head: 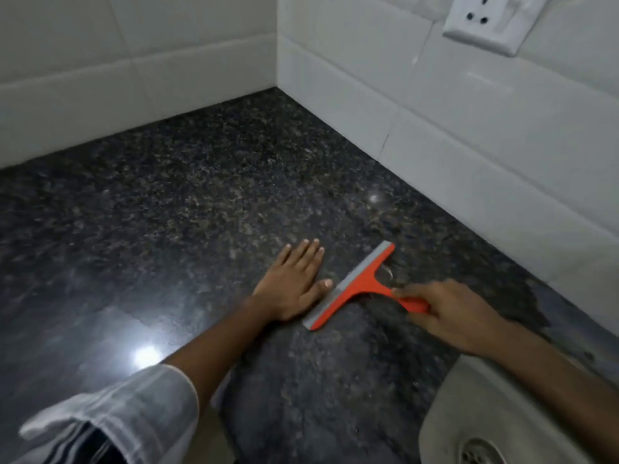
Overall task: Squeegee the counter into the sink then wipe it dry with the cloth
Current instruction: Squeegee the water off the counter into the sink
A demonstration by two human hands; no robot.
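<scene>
squeegee (348, 286) lies blade-down on the dark granite counter (167, 212), left of the sink (469, 413) at our near right. our right hand (449, 316) curls its fingers around the orange handle; our left hand (294, 286) rests flat just beside the blade, fingers straight. white wall tiles (469, 128) and a socket (485, 25) stand far right.
</scene>
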